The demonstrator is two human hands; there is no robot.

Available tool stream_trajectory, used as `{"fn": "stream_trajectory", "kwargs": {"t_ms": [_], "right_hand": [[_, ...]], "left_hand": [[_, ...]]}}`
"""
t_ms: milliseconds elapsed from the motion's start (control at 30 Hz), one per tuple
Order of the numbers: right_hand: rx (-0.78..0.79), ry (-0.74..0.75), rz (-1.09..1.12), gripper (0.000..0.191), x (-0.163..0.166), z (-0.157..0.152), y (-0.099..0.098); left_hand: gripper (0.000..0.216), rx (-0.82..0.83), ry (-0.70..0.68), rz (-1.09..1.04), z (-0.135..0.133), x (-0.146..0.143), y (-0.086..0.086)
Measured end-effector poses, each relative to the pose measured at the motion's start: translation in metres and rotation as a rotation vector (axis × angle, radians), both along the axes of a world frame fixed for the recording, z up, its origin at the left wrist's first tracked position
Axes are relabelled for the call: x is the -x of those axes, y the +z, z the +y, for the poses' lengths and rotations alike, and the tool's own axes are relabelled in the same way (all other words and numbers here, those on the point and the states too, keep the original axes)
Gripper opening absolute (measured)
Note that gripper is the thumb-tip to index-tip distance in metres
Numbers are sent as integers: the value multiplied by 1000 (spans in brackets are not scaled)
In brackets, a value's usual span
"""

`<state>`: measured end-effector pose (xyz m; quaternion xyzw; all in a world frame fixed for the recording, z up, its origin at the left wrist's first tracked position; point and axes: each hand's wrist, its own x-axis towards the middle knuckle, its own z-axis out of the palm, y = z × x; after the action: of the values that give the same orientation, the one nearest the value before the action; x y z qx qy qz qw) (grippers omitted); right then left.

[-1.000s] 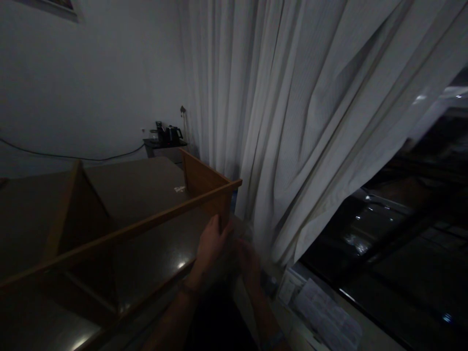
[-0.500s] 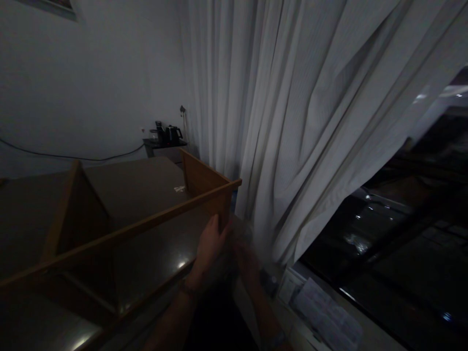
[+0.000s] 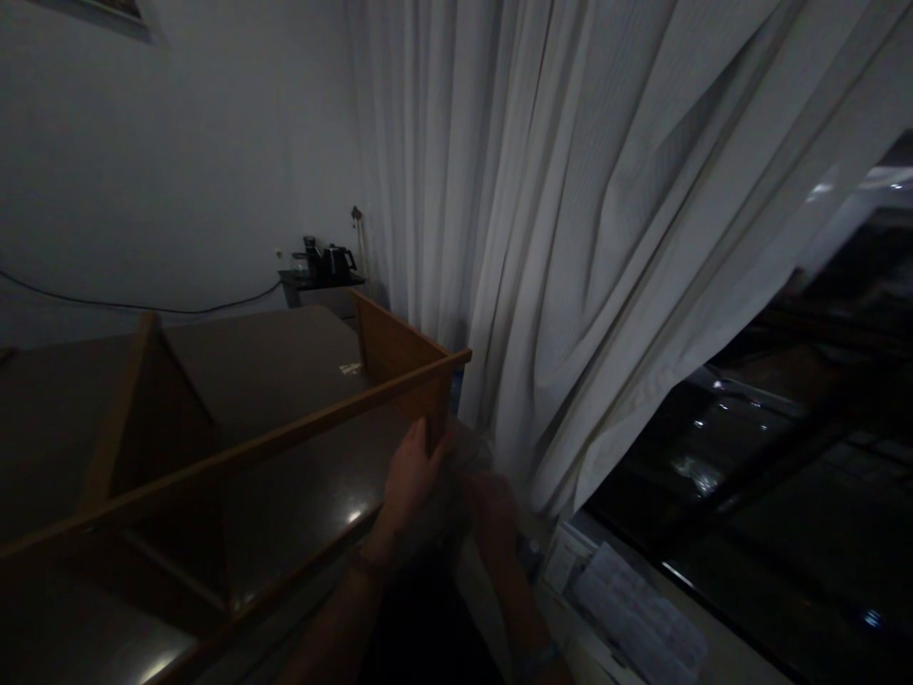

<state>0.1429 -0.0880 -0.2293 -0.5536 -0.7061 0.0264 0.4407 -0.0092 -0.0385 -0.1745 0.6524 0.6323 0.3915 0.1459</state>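
Note:
The room is dark. My left hand [image 3: 412,473] is raised at the near corner of a wooden desk divider [image 3: 285,433], fingers together and curled round a pale, filmy thing [image 3: 448,495] that I cannot make out. My right hand [image 3: 494,509] is just to its right, fingers closed on the same thing. Both hands hover over the right end of the dark desk top [image 3: 300,495], close to the white curtain [image 3: 571,238].
A dark window [image 3: 785,476] fills the lower right, with papers [image 3: 628,609] on its sill. A kettle [image 3: 337,259] stands on a small table by the far wall. A cable [image 3: 143,306] runs along the wall.
My right hand has shifted slightly up and toward the left hand; the left hand has hardly moved.

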Motion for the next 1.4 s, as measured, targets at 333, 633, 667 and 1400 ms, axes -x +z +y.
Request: {"fn": "stream_trajectory", "kwargs": {"t_ms": [333, 633, 667, 1400], "right_hand": [[256, -36, 372, 34, 15, -6, 2], [229, -59, 362, 34, 17, -9, 0], [217, -52, 352, 34, 17, -9, 0], [190, -19, 854, 53, 28, 11, 6]], "left_hand": [[53, -23, -6, 8, -1, 0, 2], [55, -17, -11, -4, -2, 0, 2], [56, -17, -13, -7, -2, 0, 2], [53, -25, -13, -20, -1, 0, 1]]}}
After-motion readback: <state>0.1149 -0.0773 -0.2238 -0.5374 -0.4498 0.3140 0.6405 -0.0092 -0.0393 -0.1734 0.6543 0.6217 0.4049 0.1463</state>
